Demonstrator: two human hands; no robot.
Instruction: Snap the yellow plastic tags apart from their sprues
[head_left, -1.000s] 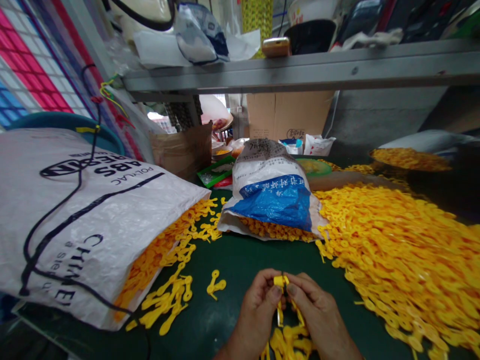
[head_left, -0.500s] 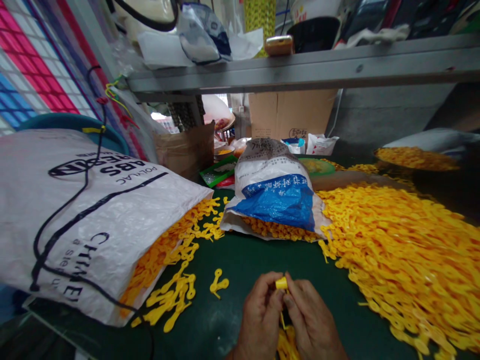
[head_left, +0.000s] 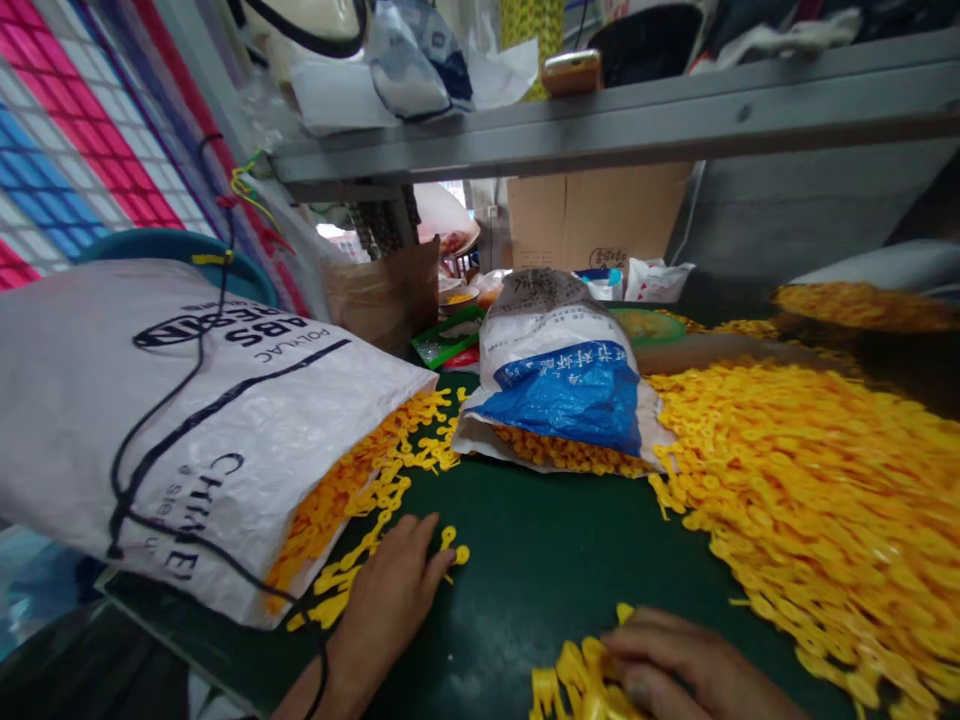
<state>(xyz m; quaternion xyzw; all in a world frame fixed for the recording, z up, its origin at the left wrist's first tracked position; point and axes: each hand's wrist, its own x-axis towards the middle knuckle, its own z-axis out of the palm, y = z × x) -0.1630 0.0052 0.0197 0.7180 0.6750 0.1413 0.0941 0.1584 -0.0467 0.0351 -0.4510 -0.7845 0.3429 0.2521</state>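
Head view: your left hand (head_left: 397, 578), fingers parted, reaches for a loose yellow piece (head_left: 461, 554) on the worktop (head_left: 525, 540) (likely needing a light pinch); your right hand (head_left: 682, 660), grip unclear, touches a yellow cluster (head_left: 574, 680).

1 forked yellow piece (head_left: 462, 553), partly hidden, lies left of and beyond jumbled yellow pieces (head_left: 573, 672).

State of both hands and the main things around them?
Left hand, open at loose yellow piece, contact unclear
Right hand, curled at near yellow pieces, grip unclear
White sack, mouth open, yellow contents spilled out
Blue-and-white bag, mouth open, yellow filling visible
Yellow pile, heaped loose
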